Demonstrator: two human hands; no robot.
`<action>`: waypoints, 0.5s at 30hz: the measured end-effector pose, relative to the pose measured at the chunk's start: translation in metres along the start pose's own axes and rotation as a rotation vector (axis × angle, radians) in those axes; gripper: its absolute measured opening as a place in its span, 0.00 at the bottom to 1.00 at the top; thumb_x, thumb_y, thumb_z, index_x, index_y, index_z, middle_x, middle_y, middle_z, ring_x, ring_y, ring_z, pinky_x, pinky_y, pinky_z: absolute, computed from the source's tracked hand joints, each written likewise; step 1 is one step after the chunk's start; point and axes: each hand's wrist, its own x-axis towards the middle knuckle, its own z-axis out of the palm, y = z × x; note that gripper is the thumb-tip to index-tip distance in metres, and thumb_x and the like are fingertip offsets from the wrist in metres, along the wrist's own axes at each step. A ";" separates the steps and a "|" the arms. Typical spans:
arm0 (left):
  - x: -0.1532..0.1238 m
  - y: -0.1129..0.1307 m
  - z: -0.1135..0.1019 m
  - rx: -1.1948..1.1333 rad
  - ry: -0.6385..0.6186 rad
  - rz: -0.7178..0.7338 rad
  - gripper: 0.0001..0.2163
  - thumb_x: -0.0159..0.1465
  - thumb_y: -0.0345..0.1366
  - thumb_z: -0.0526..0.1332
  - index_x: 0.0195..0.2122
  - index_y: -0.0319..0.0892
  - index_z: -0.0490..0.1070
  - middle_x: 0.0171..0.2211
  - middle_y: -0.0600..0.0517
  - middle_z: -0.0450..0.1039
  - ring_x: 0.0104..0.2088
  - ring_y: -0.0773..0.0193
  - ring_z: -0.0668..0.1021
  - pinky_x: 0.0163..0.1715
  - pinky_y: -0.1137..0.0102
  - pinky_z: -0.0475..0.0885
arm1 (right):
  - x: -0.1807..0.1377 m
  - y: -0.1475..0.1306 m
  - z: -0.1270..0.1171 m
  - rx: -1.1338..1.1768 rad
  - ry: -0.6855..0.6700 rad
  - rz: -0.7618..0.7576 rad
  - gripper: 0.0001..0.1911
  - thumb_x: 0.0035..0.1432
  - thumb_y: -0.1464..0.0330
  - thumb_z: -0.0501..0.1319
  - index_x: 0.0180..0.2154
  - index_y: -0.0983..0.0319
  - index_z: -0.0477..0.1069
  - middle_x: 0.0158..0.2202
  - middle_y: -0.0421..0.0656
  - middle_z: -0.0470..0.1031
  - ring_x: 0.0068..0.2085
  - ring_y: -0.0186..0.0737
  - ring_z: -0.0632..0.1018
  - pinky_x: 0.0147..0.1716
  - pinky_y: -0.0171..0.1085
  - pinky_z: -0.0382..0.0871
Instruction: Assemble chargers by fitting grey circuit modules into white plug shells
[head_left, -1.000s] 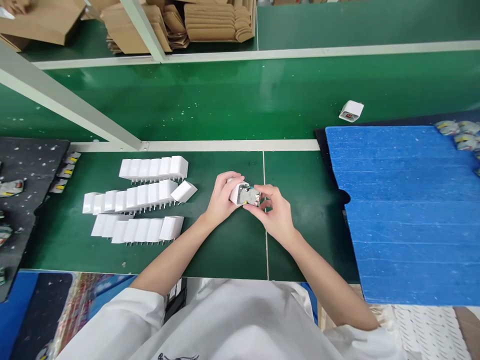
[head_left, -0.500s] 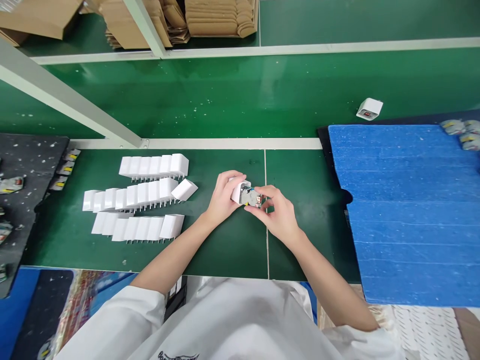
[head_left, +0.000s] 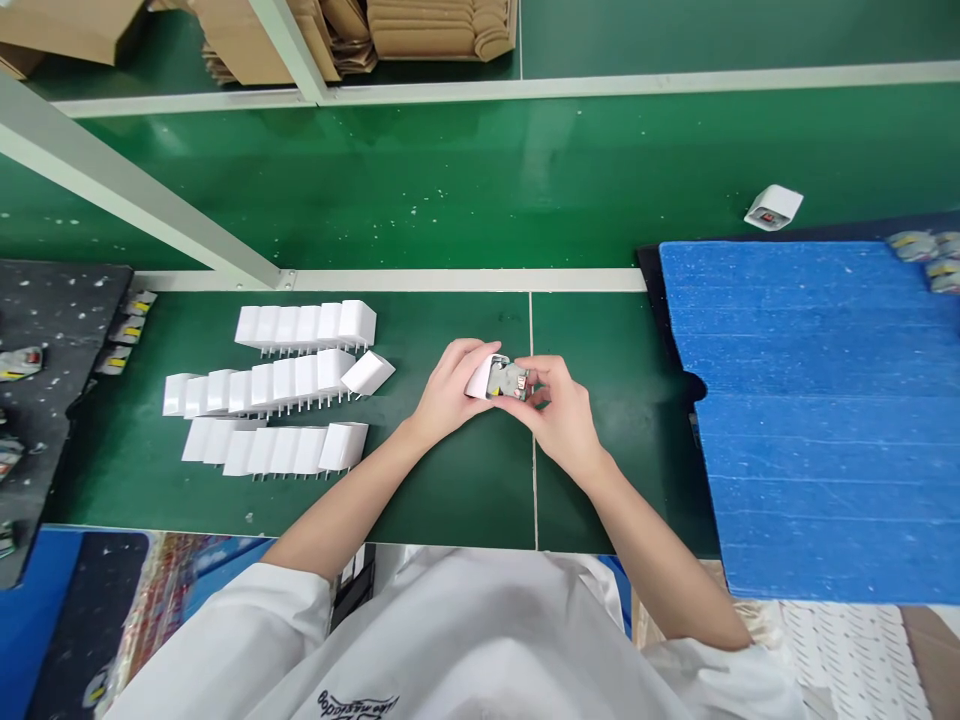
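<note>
The left hand (head_left: 442, 397) grips a white charger shell (head_left: 480, 376) over the green mat (head_left: 450, 480), with the right hand (head_left: 564, 418) pinching a circuit board (head_left: 509, 381) at its three o'clock and rows of white shells (head_left: 277, 385) at nine o'clock.

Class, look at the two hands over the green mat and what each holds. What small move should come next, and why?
Probably the right hand should press the board a little further into the shell. The left hand grips the white shell with its open end toward the right hand, which pinches the board. The board sits at that opening, and much of it shows outside.
</note>
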 end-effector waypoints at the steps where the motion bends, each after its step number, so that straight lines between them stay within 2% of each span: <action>1: 0.000 0.000 0.000 -0.010 -0.030 -0.029 0.26 0.68 0.54 0.62 0.62 0.46 0.66 0.49 0.43 0.71 0.49 0.54 0.78 0.47 0.61 0.77 | 0.002 -0.001 -0.001 0.049 -0.015 0.040 0.25 0.56 0.45 0.69 0.44 0.55 0.69 0.34 0.40 0.76 0.27 0.36 0.75 0.25 0.38 0.76; 6: 0.000 0.001 0.000 -0.094 -0.096 -0.124 0.27 0.65 0.49 0.67 0.62 0.46 0.68 0.50 0.44 0.72 0.48 0.56 0.78 0.47 0.63 0.77 | 0.010 -0.006 -0.006 0.254 -0.073 0.208 0.29 0.49 0.48 0.73 0.43 0.56 0.67 0.31 0.38 0.75 0.32 0.39 0.76 0.19 0.35 0.75; 15: 0.000 -0.001 0.001 -0.072 -0.086 -0.108 0.25 0.67 0.52 0.64 0.62 0.47 0.68 0.50 0.44 0.71 0.50 0.55 0.77 0.49 0.61 0.77 | 0.008 -0.008 -0.003 0.260 -0.062 0.201 0.27 0.51 0.49 0.72 0.44 0.56 0.66 0.33 0.39 0.76 0.33 0.39 0.77 0.19 0.34 0.75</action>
